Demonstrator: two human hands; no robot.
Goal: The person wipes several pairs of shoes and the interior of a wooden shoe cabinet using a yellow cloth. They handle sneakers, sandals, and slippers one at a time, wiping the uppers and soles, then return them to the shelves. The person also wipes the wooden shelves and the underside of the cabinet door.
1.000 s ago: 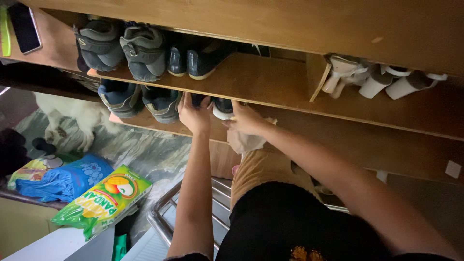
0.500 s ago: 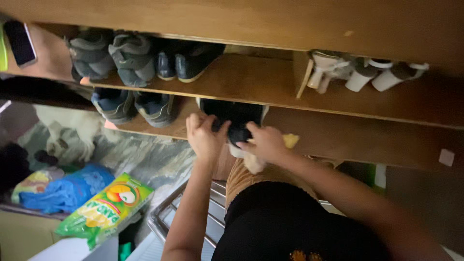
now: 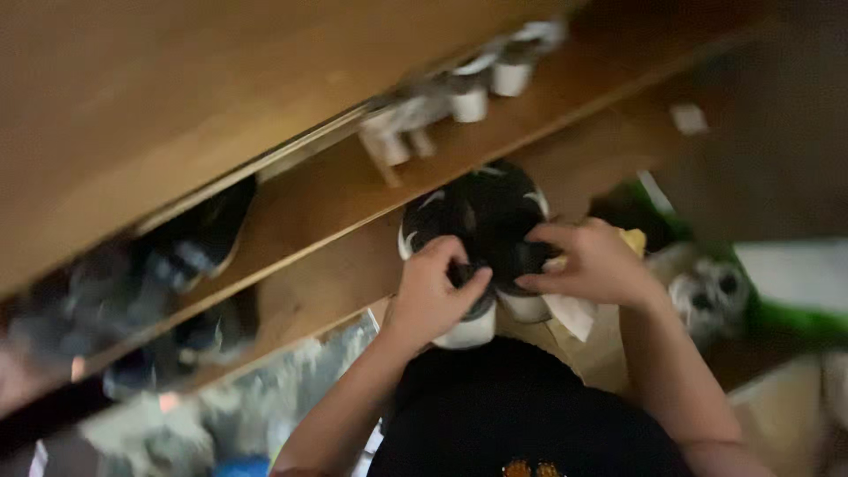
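I hold a pair of black shoes with white soles (image 3: 481, 221) in front of a wooden shoe rack (image 3: 336, 190). My left hand (image 3: 433, 296) grips the left shoe near its opening. On the right shoe my right hand (image 3: 592, 261) is closed, with a pale cloth or paper under it. Both shoes are off the shelf, toes pointing away from me. The picture is blurred and tilted.
Dark and grey shoes (image 3: 190, 252) sit on the rack's shelves at the left. White footwear (image 3: 464, 97) lies on the upper shelf. Something green (image 3: 777, 318) and a grey-white object (image 3: 711, 296) lie at the right. My dark clothing (image 3: 521, 415) fills the bottom.
Both hands reached to the lower shelf, took the black shoes and drew them out toward me. The view has swung and tilted to the right.
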